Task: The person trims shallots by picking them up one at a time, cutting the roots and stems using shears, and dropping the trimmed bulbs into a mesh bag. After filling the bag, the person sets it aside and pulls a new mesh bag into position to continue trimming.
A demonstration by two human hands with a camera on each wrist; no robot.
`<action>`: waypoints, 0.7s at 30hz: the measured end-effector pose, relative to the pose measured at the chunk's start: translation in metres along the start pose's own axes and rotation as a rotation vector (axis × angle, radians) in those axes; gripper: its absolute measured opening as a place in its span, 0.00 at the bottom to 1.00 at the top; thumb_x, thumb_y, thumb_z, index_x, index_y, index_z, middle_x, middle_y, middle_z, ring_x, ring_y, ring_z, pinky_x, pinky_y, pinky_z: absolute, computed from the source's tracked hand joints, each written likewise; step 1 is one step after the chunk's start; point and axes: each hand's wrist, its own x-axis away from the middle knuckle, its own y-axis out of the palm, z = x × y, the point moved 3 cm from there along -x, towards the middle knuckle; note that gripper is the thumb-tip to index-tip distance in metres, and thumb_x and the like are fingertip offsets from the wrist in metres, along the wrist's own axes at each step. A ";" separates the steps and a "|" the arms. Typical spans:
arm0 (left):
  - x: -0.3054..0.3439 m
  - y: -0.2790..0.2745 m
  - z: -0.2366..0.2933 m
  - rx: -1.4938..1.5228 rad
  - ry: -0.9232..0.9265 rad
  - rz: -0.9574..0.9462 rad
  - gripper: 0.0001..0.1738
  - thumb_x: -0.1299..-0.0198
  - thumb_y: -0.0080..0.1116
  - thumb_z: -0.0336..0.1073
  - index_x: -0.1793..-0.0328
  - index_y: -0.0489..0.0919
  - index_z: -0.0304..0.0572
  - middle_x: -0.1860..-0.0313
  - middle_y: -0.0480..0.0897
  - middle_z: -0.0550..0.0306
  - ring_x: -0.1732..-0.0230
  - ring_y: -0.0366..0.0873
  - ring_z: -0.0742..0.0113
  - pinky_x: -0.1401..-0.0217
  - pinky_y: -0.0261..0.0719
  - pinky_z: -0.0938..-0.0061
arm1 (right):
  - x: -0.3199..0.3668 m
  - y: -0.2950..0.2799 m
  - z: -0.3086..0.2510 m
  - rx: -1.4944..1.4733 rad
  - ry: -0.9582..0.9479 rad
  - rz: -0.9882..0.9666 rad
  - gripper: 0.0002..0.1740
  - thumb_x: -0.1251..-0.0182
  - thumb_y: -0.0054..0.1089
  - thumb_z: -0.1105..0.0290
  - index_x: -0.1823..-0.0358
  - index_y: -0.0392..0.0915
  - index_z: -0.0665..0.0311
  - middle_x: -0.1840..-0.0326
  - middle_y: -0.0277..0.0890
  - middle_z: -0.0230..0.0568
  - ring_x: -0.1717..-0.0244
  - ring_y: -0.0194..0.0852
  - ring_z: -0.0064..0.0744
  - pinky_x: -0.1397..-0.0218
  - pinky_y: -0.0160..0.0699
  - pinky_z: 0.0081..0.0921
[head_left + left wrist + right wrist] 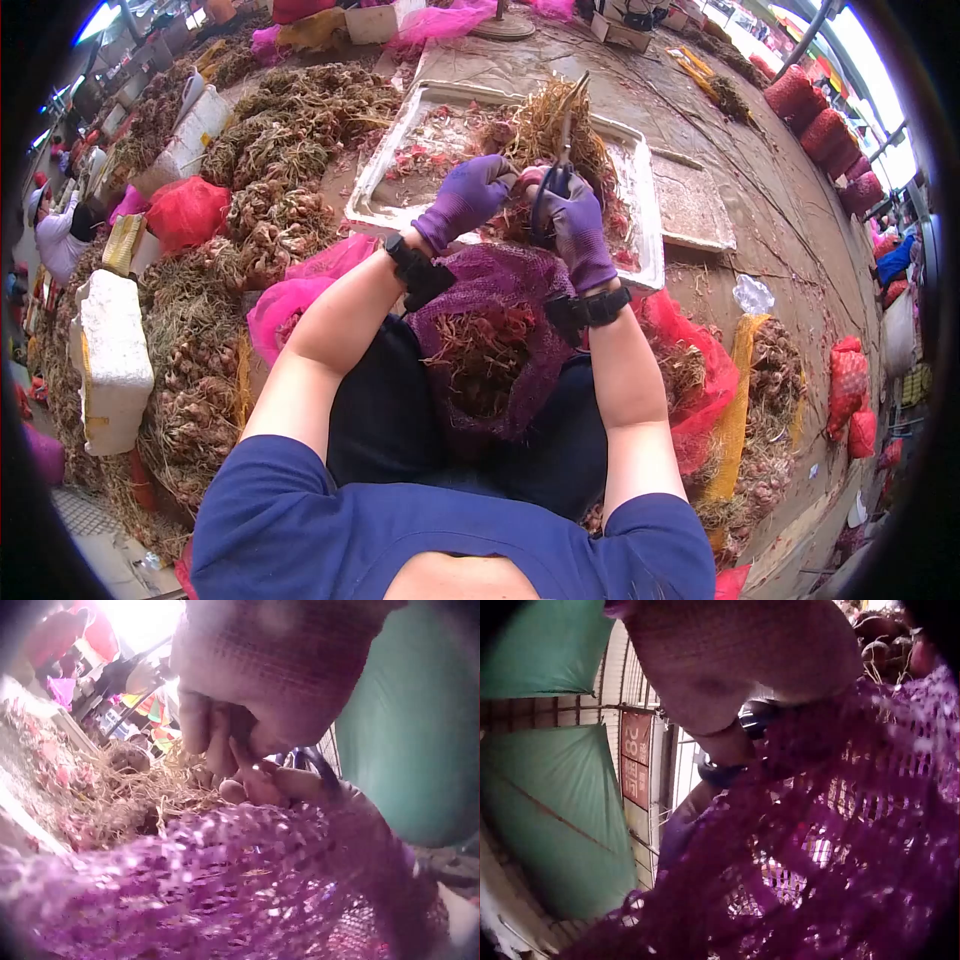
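Purple gloves cover both hands. The left hand [466, 200] pinches a pinkish bulb [527, 179] over the white tray [652, 235]; the left wrist view shows its fingers curled at the bulb [262, 787]. Close on the right, the right hand [580, 228] grips dark-handled scissors [566, 135], blades pointing away from the body. In the right wrist view a dark handle loop [721, 774] shows under the hand [742, 656]. Dry stalks [545, 118] lie in the tray beyond the hands. Below them, a purple mesh bag [545, 275] stands open between the legs, with bulbs and dry roots inside.
Heaps of bulbs with dry stalks [285, 125] cover the ground at left, beside a white foam box [115, 360]. Red mesh [700, 375] and a yellow strip [738, 410] lie at right. A flat foam board [690, 200] sits right of the tray.
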 end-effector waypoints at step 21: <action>0.000 -0.011 -0.039 -0.248 -0.020 0.072 0.13 0.37 0.51 0.37 0.50 0.75 0.38 0.56 0.79 0.44 0.57 0.78 0.51 0.54 0.75 0.67 | -0.001 0.004 -0.002 -0.323 0.090 -0.161 0.15 0.43 0.61 0.79 0.52 0.76 0.67 0.63 0.79 0.31 0.62 0.78 0.21 0.56 0.74 0.15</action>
